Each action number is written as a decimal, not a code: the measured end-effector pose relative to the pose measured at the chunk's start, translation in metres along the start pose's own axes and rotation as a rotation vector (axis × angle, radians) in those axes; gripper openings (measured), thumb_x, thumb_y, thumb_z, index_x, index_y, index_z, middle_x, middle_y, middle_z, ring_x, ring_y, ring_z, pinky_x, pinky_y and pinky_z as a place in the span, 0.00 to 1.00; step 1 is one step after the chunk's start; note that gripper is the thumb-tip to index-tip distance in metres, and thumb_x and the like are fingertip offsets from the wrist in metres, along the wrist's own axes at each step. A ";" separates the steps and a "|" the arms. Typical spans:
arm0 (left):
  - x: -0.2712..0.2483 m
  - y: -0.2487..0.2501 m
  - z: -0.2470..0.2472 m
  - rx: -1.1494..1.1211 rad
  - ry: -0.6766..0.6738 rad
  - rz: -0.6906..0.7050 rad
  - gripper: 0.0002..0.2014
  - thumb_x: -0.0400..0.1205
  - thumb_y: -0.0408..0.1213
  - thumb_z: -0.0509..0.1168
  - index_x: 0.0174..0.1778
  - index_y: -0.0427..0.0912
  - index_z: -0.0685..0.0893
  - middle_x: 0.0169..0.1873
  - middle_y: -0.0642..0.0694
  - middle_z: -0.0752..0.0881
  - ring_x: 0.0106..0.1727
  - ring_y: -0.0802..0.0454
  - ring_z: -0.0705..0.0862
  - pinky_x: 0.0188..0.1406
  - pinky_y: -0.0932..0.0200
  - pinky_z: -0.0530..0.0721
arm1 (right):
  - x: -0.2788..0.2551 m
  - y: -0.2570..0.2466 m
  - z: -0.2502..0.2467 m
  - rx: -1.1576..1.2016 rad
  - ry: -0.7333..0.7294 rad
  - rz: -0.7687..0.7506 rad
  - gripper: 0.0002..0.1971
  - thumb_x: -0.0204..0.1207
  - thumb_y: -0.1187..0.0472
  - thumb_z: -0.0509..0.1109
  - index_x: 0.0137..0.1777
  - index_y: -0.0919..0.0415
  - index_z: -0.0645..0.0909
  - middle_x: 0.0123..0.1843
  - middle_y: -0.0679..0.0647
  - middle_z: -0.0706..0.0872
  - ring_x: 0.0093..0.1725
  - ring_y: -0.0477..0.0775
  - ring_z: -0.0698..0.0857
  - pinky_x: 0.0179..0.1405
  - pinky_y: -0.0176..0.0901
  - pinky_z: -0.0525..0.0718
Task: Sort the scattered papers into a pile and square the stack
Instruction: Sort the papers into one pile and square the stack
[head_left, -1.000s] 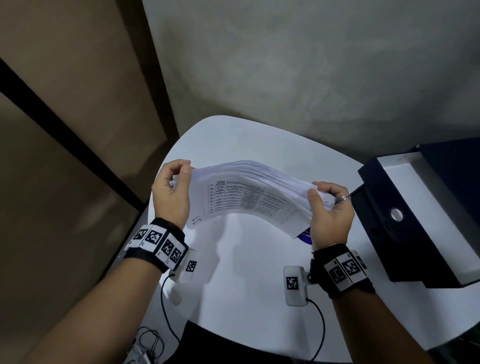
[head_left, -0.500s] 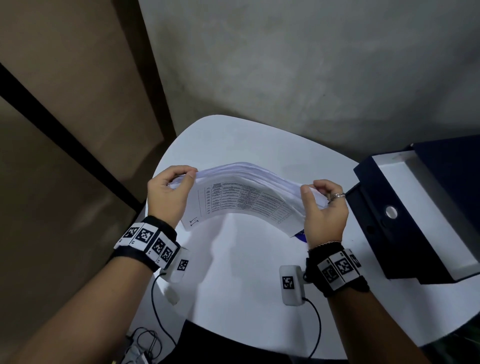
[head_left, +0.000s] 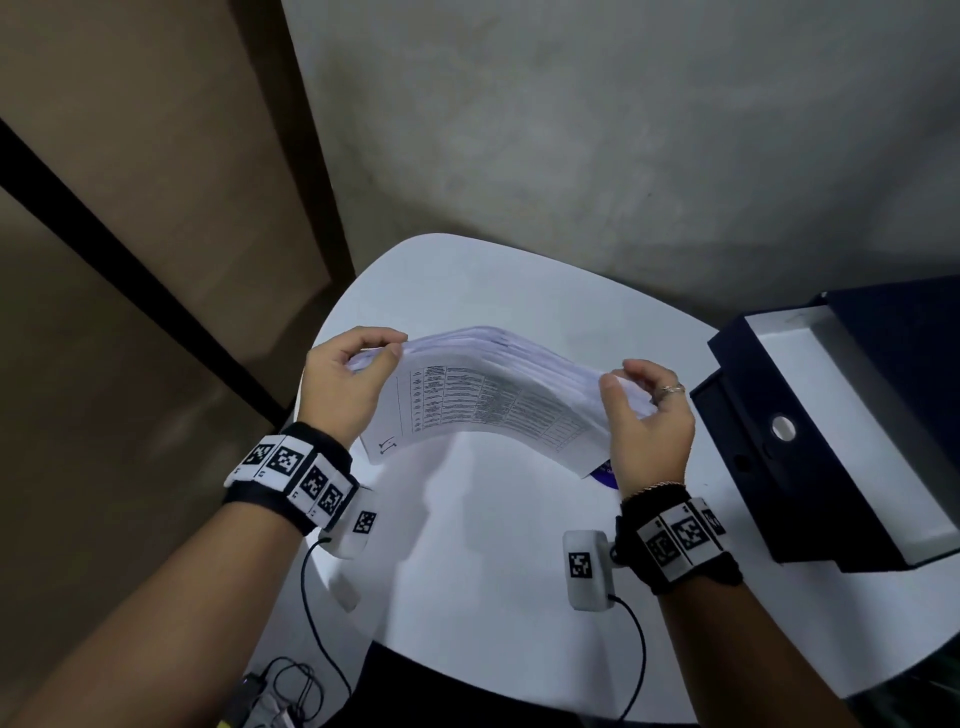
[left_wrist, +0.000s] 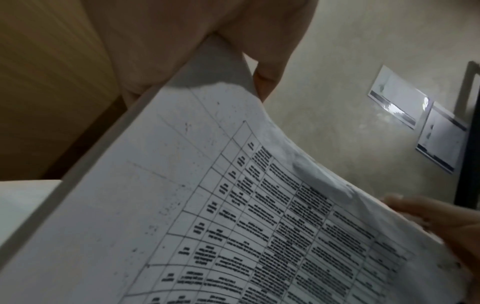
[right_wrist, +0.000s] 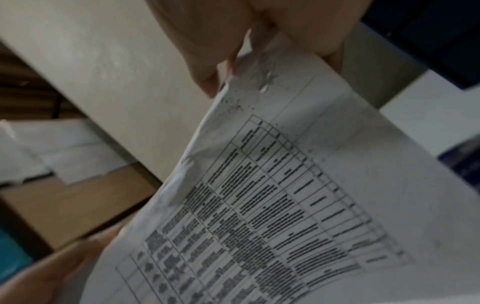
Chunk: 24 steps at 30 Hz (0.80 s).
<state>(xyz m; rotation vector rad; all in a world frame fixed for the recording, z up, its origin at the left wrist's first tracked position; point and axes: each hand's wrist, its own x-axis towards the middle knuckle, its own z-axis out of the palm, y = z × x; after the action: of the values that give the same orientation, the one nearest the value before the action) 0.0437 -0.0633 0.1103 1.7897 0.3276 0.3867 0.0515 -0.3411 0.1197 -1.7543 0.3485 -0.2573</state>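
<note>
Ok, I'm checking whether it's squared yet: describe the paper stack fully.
The paper stack is white sheets, the near face printed with a black table. It is held above the white table, bowed upward, with edges fanned and uneven. The left hand grips one end, the right hand the other.

Table print on the paper stack too small to read. Blue-printed item mostly hidden beneath it. Dark box cut off at right edge. Right-wrist view blurred.
</note>
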 end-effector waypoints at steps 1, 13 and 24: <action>0.000 0.003 -0.001 0.022 -0.015 0.015 0.08 0.80 0.32 0.72 0.43 0.51 0.92 0.42 0.59 0.92 0.49 0.63 0.88 0.55 0.65 0.83 | -0.001 -0.001 -0.002 -0.053 -0.073 -0.042 0.17 0.70 0.55 0.82 0.57 0.43 0.84 0.55 0.41 0.87 0.62 0.48 0.85 0.69 0.55 0.82; 0.018 0.046 -0.017 1.016 -0.382 0.280 0.04 0.82 0.49 0.67 0.48 0.56 0.84 0.45 0.57 0.86 0.42 0.50 0.79 0.37 0.56 0.73 | 0.018 -0.018 -0.017 -0.990 -0.213 -0.430 0.09 0.72 0.48 0.78 0.45 0.50 0.85 0.39 0.45 0.87 0.44 0.55 0.85 0.49 0.54 0.83; 0.008 0.065 0.038 1.147 -0.661 0.395 0.29 0.77 0.64 0.64 0.72 0.59 0.67 0.65 0.54 0.82 0.65 0.44 0.81 0.63 0.41 0.76 | 0.013 -0.049 -0.016 -1.059 -0.293 -0.554 0.06 0.77 0.56 0.75 0.40 0.54 0.82 0.32 0.52 0.82 0.36 0.61 0.82 0.31 0.47 0.76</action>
<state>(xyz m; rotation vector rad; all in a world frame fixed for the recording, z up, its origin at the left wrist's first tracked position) 0.0683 -0.1098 0.1655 2.9787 -0.3789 -0.2184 0.0628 -0.3514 0.1707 -2.8803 -0.3043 -0.2112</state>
